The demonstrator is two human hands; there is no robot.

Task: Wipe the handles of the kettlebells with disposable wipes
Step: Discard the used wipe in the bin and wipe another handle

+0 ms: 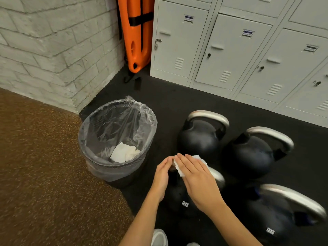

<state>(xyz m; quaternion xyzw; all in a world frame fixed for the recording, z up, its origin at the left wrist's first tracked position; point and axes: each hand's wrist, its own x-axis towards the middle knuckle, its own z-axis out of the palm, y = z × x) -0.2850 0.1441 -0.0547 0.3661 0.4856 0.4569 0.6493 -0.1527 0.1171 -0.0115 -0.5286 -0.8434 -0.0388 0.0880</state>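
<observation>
White disposable wipe [179, 170] lies under the flat fingers of the right hand [197, 178], draped over the steel handle [215, 174] of the near-left kettlebell [179, 201], which is marked 12KG. The right hand's fingers are extended and press the wipe down; they are not curled round it. The left hand [162, 174] is beside it, fingers nearly straight and touching the wipe's left edge at the handle's end; whether it pinches anything cannot be told.

Head view, remainder: three more kettlebells stand close by on the black rubber floor [177, 100], namely a far-left one [198, 137], a far-right one [252, 153] and a near-right one [271, 222]. A lined bin [92, 139] just left of them holds used wipes [124, 153]. Grey lockers [230, 50] and an orange board [136, 32] stand behind.

Assessment: the wipe is thin, limp and likely damp, so it will bunch or slip unless wrapped round the bar and gripped. The handle is smooth, rigid metal. The kettlebell is heavy enough to stay put while rubbed.
</observation>
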